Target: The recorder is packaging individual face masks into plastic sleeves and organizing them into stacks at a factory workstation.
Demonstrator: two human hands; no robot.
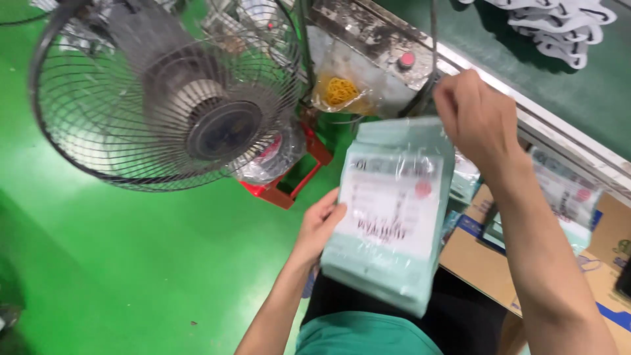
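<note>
Between my hands: a stack of flat pale-green packets (388,223) in clear wrap, held above my lap, near the middle of the view.
Look of the stack: several thin packets pressed together, their edges lined up fairly evenly; the top one carries a white label with dark print and a small red round mark. The film is glossy and slightly blurred.
Left hand (319,227): closed on the stack's left edge, thumb on the top face, fingers hidden underneath.
Right hand (476,118): curled shut at the stack's far right corner, pinching the top edge as far as I can judge; the fingertips are hidden.
Progress: I judge the stack gathered and squared, both hands gripping it. It has not been set down anywhere.
What is left: more packets of the same kind (565,200) lie loose in the cardboard box (486,263) at the right, so I judge the work only partly done.
Farther out: a bag of yellow rubber bands (342,92) hangs just beyond the stack.
Left side: a wire-guarded fan (164,98) stands over the green floor (131,263), a red bin (289,177) behind it.
Far right: a green-topped bench (499,46) with white cut pieces (565,26).
</note>
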